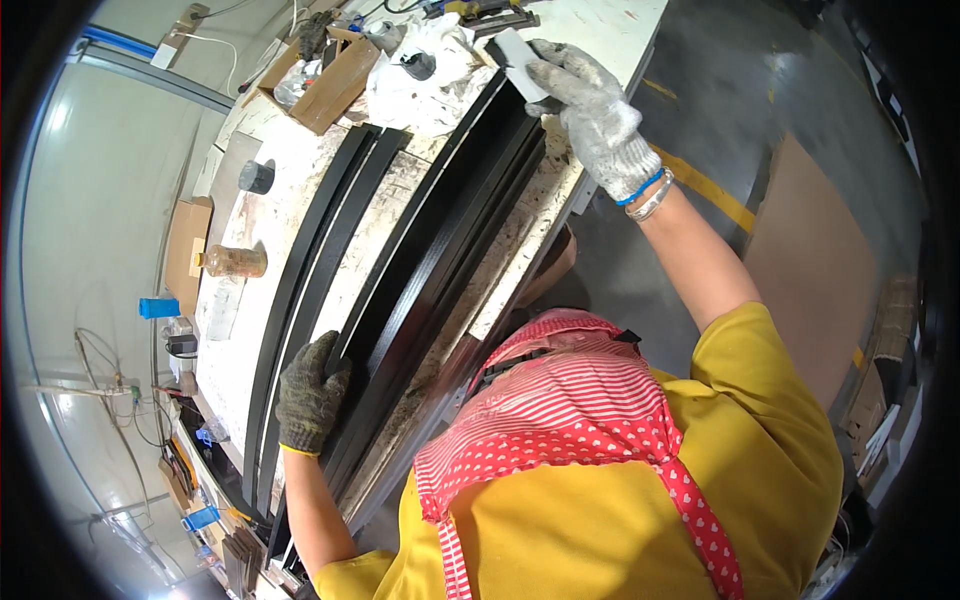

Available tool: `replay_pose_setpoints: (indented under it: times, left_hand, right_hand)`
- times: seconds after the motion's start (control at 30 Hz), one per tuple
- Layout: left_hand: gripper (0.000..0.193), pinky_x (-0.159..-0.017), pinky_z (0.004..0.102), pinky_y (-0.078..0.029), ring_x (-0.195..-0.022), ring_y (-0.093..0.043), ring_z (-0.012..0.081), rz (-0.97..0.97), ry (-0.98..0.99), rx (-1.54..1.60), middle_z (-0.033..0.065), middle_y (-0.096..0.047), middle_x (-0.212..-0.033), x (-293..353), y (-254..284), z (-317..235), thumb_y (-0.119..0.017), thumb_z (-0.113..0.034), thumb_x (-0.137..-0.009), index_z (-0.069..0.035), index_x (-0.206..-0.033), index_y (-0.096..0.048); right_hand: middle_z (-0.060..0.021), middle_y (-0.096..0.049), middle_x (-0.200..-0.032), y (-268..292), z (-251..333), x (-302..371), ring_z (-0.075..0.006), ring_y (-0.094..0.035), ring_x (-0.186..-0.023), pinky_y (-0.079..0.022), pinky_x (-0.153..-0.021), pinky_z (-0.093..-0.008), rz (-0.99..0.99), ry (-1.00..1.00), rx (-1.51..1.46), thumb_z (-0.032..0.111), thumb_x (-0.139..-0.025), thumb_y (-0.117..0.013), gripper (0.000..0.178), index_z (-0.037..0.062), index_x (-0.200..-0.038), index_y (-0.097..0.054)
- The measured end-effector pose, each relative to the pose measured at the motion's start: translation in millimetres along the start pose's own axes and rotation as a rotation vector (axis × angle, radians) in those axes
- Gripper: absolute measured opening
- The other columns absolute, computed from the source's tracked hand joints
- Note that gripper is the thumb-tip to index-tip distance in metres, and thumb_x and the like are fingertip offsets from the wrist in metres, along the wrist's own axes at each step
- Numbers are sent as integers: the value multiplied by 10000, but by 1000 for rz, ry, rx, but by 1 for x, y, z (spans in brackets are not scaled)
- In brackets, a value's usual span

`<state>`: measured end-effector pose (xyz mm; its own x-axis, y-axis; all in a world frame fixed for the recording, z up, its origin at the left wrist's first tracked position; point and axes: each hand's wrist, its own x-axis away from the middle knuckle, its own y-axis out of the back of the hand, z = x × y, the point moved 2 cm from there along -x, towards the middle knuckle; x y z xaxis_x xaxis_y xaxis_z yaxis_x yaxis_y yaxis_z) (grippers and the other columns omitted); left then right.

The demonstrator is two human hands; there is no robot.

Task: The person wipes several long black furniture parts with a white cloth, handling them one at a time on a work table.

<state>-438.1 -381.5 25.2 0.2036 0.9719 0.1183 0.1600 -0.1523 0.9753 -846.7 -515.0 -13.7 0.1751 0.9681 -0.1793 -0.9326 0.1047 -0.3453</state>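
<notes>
My right hand (595, 110), in a worn whitish glove with a blue cuff, is closed around a flat white block (517, 60) with dark patches. The block is at the far end of a long glossy black board (425, 265), which lies lengthwise on the white workbench (235, 395). My left hand (312, 393), in a dark grey-green glove, grips the board's left edge nearer to me, with its fingertips partly hidden. To the left of the board, two narrow black strips (318, 215) (352, 205) lie alongside it.
At the bench's far end are an open cardboard box (325, 92) and a crumpled white plastic bag (415, 80). A dark round container (256, 177) and a brownish bottle (235, 262) are on the left. Beyond the right edge, a large brown panel (805, 265) is near yellow floor lines.
</notes>
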Motion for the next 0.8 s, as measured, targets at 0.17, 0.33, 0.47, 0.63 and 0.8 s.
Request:
replay_pose_setpoints:
  times: [0.17,0.33,0.47,0.63,0.8]
  left_hand:
    - [313,-701,326,-542,-704,-660,193,385,211,568,100,-688,-808,-36,20,45,-723,-197,-857,29,-1062,-653]
    - [292,-664,350,-552,-697,-666,231,616,322,1064,138,-678,-787,-50,28,67,-702,-171,-872,54,-1047,-641]
    - [303,-661,371,-551,-714,-672,252,709,240,1181,155,-677,-789,-45,28,76,-706,-167,-872,64,-1054,-632]
    - [319,-666,421,-556,-714,-677,294,800,170,1174,188,-673,-805,-45,25,85,-696,-171,-884,90,-1049,-617]
    - [251,-683,384,-565,-723,-678,272,703,296,1085,178,-678,-810,-46,14,94,-665,-150,-901,85,-984,-636]
  right_hand:
    - [-61,-633,-1056,-28,-2,0,-117,-586,-945,-480,-792,-271,60,44,-153,199,-934,-635,391,-41,-1235,-566]
    - [-65,-635,-1087,-44,0,14,-122,-596,-971,-486,-765,-261,-34,27,-208,196,-892,-707,454,-16,-1260,-547]
    - [-70,-636,-1081,-57,-4,2,-123,-591,-964,-491,-775,-270,-18,63,-254,152,-895,-696,401,-22,-1234,-570]
    - [-93,-637,-1126,-86,38,-8,-163,-629,-1019,-520,-843,-282,-122,427,-30,80,-947,-577,308,-24,-1237,-567]
    - [-72,-641,-1088,-143,83,-6,-162,-617,-985,-498,-863,-285,120,554,-50,64,-917,-619,271,-6,-1179,-610]
